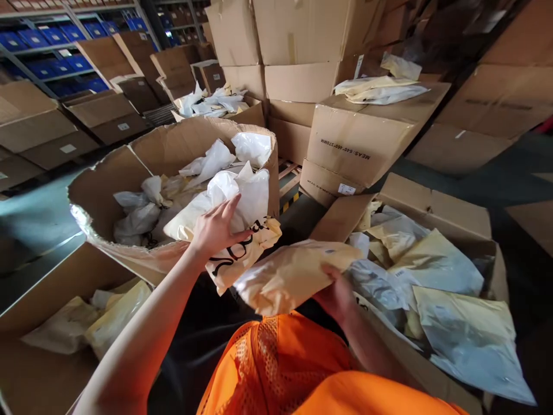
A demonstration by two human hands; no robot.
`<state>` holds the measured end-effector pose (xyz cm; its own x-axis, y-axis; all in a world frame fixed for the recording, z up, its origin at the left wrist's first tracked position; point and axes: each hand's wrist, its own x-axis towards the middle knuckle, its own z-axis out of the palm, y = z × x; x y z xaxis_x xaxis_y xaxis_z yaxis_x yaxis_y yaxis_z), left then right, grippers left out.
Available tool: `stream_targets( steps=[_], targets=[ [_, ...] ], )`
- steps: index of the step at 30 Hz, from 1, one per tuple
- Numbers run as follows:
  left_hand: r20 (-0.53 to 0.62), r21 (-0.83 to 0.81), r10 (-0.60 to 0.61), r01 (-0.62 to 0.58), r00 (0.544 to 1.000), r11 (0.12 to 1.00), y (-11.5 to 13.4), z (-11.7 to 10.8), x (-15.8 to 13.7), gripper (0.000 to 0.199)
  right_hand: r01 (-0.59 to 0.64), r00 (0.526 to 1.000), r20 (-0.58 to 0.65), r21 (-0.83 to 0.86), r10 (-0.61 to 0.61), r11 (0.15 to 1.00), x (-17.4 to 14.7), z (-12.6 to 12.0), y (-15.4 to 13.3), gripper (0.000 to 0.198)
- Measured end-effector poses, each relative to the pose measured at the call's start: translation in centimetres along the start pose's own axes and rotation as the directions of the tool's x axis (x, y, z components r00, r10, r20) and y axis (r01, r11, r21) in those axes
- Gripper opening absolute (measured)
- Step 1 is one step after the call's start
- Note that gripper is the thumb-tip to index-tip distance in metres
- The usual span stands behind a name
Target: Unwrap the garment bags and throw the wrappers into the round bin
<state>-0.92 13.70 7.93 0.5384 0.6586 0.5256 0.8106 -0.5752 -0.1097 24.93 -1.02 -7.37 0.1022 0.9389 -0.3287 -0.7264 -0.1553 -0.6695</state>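
Handling a printed bag [245,251] mid-frame, left hand [216,228] lies splayed; right hand [337,293] grips beige mailer [288,273], likely needing steadiness next.

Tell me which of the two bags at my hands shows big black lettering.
The white bag under your left hand: big black letters run across its lower part. The plain bag in your right hand shows none.

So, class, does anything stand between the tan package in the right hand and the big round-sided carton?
Yes: the black-lettered package, with the left hand on it, lies between the tan package in the right hand and the inside of the round-sided carton.
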Motion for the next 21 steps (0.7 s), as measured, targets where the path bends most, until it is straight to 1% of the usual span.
stream_targets(
  steps=[1, 2, 3, 4, 5, 6, 7, 8, 9, 10, 11, 12, 13, 14, 16, 18, 19, 21],
  targets=[
    [0.011, 0.001, -0.007, 0.007, 1.000, 1.000, 0.0, 0.0, 0.0, 0.090, -0.095, 0.995, 0.023, -0.017, 0.096, 0.995, -0.1, 1.0, 1.6, 0.031],
    [0.021, 0.004, -0.014, 0.014, 1.000, 1.000, 0.1, -0.1, 0.1, 0.091, -0.150, 0.988, 0.028, -0.030, 0.151, 0.988, -0.2, 1.9, 3.0, 0.028],
    [0.031, 0.008, -0.024, 0.023, 0.999, 1.000, 0.1, -0.1, 0.1, 0.092, -0.164, 0.986, 0.016, -0.041, 0.165, 0.986, -0.2, 2.6, 4.0, 0.025],
    [0.039, 0.011, -0.032, 0.031, 0.999, 0.999, 0.1, -0.2, 0.2, 0.093, -0.147, 0.989, -0.037, -0.043, 0.145, 0.988, -0.2, 3.2, 4.7, 0.025],
    [0.046, 0.012, -0.039, 0.039, 0.998, 0.999, 0.2, -0.3, 0.2, 0.094, -0.080, 0.990, -0.124, -0.045, 0.073, 0.996, 0.0, 3.6, 4.9, 0.034],
    [0.052, 0.012, -0.045, 0.045, 0.998, 0.999, 0.2, -0.3, 0.3, 0.095, 0.034, 0.975, -0.215, -0.064, -0.047, 0.997, 0.3, 3.9, 4.6, 0.048],
    [0.056, 0.011, -0.048, 0.048, 0.997, 0.999, 0.2, -0.4, 0.3, 0.095, 0.165, 0.943, -0.277, -0.099, -0.187, 0.981, 0.6, 4.1, 4.1, 0.063],
    [0.058, 0.007, -0.049, 0.048, 0.997, 0.999, 0.2, -0.4, 0.3, 0.096, 0.263, 0.913, -0.285, -0.135, -0.292, 0.955, 1.1, 4.5, 3.3, 0.074],
    [0.057, 0.001, -0.049, 0.049, 0.997, 0.999, 0.2, -0.4, 0.2, 0.096, 0.311, 0.906, -0.247, -0.157, -0.342, 0.937, 1.7, 5.0, 2.4, 0.080],
    [0.052, -0.005, -0.049, 0.050, 0.997, 0.999, 0.2, -0.4, 0.2, 0.097, 0.303, 0.930, -0.168, -0.161, -0.328, 0.939, 2.3, 5.6, 1.5, 0.079],
    [0.047, -0.011, -0.050, 0.051, 0.998, 0.999, 0.2, -0.4, 0.1, 0.097, 0.240, 0.965, -0.065, -0.157, -0.252, 0.958, 3.0, 6.4, 0.9, 0.074],
    [0.043, -0.019, -0.050, 0.051, 0.998, 0.999, 0.3, -0.4, 0.0, 0.096, 0.159, 0.987, 0.023, -0.150, -0.157, 0.976, 3.6, 7.4, 0.5, 0.068],
    [0.036, -0.028, -0.049, 0.050, 0.998, 0.998, 0.3, -0.3, -0.1, 0.094, 0.084, 0.993, 0.092, -0.142, -0.071, 0.986, 4.1, 8.4, 0.5, 0.063],
    [0.025, -0.039, -0.045, 0.046, 0.999, 0.998, 0.3, -0.3, -0.2, 0.091, 0.033, 0.989, 0.147, -0.134, -0.013, 0.990, 4.6, 9.5, 0.6, 0.059],
    [-0.008, -0.066, -0.036, 0.036, 0.999, 0.997, 0.3, -0.2, -0.3, 0.081, -0.014, 0.973, 0.228, -0.101, 0.037, 0.995, 5.2, 11.8, 1.4, 0.048],
    [-0.077, -0.093, -0.044, 0.037, 0.996, 0.995, -0.1, -0.3, -0.3, 0.069, 0.005, 0.965, 0.262, -0.021, 0.001, 1.000, 5.3, 13.5, 1.8, 0.036],
    [-0.124, -0.106, -0.060, 0.047, 0.990, 0.993, -0.4, -0.4, -0.4, 0.063, 0.038, 0.966, 0.255, 0.028, -0.044, 0.999, 5.1, 14.1, 1.7, 0.033],
    [-0.228, -0.132, -0.113, 0.084, 0.967, 0.988, -1.1, -0.9, -0.6, 0.055, 0.158, 0.963, 0.201, 0.129, -0.182, 0.979, 4.4, 14.7, 0.7, 0.036]
  ],
)
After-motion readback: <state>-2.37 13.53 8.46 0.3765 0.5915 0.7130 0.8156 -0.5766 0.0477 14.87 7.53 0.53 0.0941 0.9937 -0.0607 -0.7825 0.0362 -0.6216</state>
